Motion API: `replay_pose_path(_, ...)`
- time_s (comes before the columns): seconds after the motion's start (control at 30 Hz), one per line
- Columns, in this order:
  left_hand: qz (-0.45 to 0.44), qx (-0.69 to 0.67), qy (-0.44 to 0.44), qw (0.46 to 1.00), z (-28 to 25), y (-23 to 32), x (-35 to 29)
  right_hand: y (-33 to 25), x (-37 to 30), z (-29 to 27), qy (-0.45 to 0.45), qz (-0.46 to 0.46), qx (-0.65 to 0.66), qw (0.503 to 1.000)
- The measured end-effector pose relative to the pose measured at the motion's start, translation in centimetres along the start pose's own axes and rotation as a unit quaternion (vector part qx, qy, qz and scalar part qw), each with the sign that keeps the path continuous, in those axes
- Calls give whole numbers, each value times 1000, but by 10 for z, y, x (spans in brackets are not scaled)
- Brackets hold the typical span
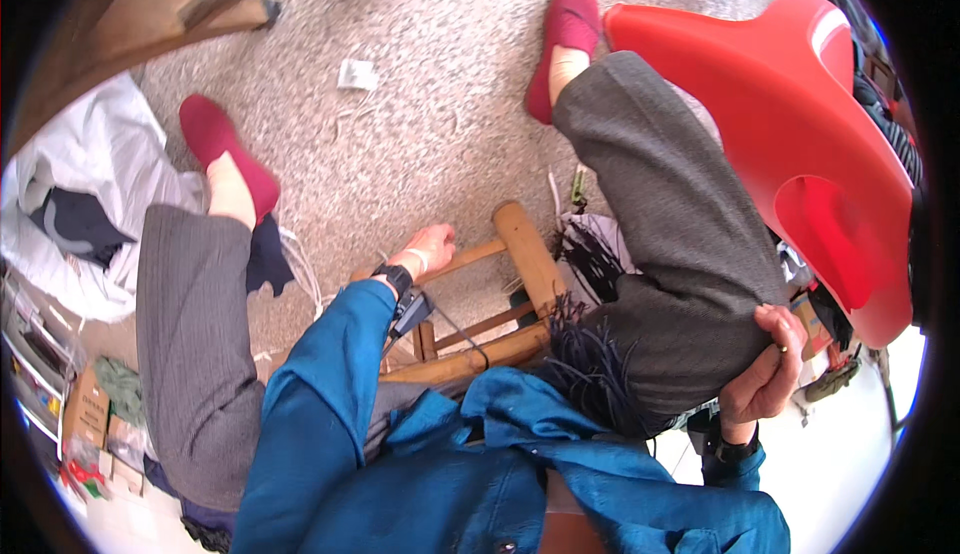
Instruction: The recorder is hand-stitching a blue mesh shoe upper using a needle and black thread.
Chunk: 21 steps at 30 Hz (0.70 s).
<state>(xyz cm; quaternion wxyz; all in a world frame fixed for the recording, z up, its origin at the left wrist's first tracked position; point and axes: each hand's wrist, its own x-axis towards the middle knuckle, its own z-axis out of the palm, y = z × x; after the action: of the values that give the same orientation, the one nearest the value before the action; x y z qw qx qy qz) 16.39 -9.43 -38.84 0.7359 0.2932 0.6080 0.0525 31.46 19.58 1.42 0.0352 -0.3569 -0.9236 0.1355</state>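
Two hands: left hand [432, 247] curled over wooden stool rung [470, 254] (rung ran left-right); right hand [768, 364] cupped knee [690, 354], well apart.

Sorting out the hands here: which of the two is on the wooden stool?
The left hand, gripping a rung of the wooden stool. The right hand rests on the grey-trousered knee instead.

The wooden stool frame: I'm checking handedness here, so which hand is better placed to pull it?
Left, probably. The left hand already rests on a rung of the wooden stool frame, while the right hand grips the grey trouser leg.
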Motion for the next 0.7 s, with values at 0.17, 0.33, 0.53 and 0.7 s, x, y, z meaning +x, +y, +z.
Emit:
replay_pose_path(0.17, 38, -29, 8, 999, -22, 37, 19, 6, -1, -7, -33, -4, -4, 999)
replay_pose_path(0.33, 64, 50, 6, 997, -30, 57, 27, 13, -5, -10, -35, 3, 1, 999)
replay_pose_path(0.53, 93, 130, 150, 976, -60, 55, 11, 13, -3, -9, -26, 3, 17, 1000)
replay_pose_path(0.7, 135, 246, 355, 892, -86, 48, -9, 5, 1, -12, -37, 8, 12, 999)
